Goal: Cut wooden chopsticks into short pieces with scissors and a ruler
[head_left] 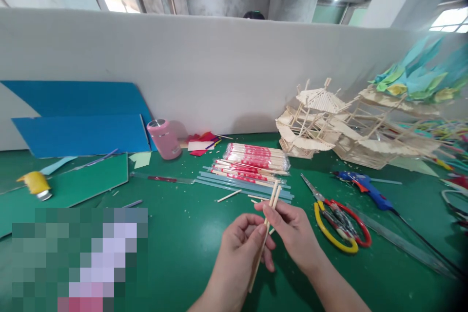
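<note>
Above the green table's near part, my left hand [241, 243] and my right hand [292, 229] are together, both closed on a pair of pale wooden chopsticks [273, 199]. The chopsticks lean side by side, with their upper ends past my fingertips and a lower end below my left hand. My right thumb presses near the top; my left thumb grips lower down. A short stick end shows between the hands. Just beyond lie pale-blue glue sticks [219, 184], a loose cut stick [229, 196] and packs of chopsticks in red-and-white wrappers [256, 156].
To the right lie red-and-yellow-handled scissors [338, 224] and a blue glue gun [365, 189] with its cord. Stick-built pavilion models [323, 100] stand behind. Toward the left are a pink tumbler [164, 139], blue boards [80, 131] and a yellow-handled tool [36, 184].
</note>
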The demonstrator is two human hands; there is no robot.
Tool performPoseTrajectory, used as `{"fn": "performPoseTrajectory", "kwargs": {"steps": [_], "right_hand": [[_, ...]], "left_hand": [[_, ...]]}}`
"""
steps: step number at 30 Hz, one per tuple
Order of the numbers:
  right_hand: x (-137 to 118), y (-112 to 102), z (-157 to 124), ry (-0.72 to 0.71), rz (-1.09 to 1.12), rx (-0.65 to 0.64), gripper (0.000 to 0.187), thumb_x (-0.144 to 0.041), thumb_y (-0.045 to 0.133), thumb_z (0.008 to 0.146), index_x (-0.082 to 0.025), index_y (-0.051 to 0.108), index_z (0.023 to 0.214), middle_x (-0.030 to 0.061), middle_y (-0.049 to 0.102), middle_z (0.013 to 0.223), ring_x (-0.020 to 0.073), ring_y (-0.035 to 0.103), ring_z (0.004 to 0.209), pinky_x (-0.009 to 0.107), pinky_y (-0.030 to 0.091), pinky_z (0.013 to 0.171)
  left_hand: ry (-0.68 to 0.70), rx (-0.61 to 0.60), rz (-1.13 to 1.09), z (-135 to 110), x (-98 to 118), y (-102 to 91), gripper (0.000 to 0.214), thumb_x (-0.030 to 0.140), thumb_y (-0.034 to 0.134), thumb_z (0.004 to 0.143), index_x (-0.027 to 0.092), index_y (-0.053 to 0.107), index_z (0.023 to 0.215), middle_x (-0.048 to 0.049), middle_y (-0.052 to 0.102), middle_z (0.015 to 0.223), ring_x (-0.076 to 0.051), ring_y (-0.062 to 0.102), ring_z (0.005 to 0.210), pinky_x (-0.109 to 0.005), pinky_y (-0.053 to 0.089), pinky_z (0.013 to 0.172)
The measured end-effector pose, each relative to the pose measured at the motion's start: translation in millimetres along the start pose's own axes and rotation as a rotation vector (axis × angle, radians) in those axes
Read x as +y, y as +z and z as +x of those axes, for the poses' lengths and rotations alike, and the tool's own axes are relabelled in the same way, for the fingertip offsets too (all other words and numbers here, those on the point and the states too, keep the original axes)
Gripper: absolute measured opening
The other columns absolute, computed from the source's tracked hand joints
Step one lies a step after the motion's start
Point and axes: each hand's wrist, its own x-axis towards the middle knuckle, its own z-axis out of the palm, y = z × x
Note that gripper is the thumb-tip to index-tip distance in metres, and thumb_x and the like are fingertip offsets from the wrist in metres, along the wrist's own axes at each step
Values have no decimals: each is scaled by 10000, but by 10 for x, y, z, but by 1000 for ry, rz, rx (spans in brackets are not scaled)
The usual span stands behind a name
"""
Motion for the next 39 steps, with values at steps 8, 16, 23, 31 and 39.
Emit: {"fn": "performPoseTrajectory", "kwargs": {"steps": [8, 16, 23, 31, 39], "right_hand": [[-24, -15, -14, 14, -9, 30, 297, -395, 482, 789, -153, 651, 826, 32, 621, 682, 166, 577, 678, 247, 449, 593], [-39, -29, -26, 3, -22, 25, 287, -386, 475, 796, -159, 647, 824, 35, 626, 718, 162, 575, 691, 243, 446, 607], [-45, -21, -25, 15, -8, 20, 290, -392, 479, 790, -154, 643, 815, 24, 607, 695, 148, 554, 651, 237, 435, 594], [-39, -21, -24, 22, 8, 12, 260, -370, 481, 799, -163, 636, 804, -34, 510, 561, 86, 461, 519, 189, 373, 514], [-36, -20, -22, 12, -16, 17, 290, -380, 477, 796, -139, 636, 818, -29, 491, 541, 99, 451, 520, 204, 364, 505]], "left_hand": [[-72, -40, -37, -10, 8, -17, 160, 267, 562, 738, 118, 508, 713, 2, 570, 562, -66, 478, 391, -189, 349, 431], [-94, -66, -57, 4, -5, -33, 161, 265, 558, 742, 125, 495, 692, -2, 576, 556, -72, 493, 391, -189, 341, 437], [-91, -70, -79, -2, 0, -38, 170, 272, 571, 730, 130, 493, 682, 1, 575, 549, -68, 486, 388, -182, 338, 429], [-90, -76, -85, 12, -23, -51, 166, 268, 571, 730, 132, 485, 685, 0, 577, 543, -72, 488, 386, -186, 338, 431], [-94, -80, -90, -8, -7, -42, 163, 267, 575, 725, 131, 491, 694, -9, 586, 555, -80, 504, 392, -190, 329, 435]]}}
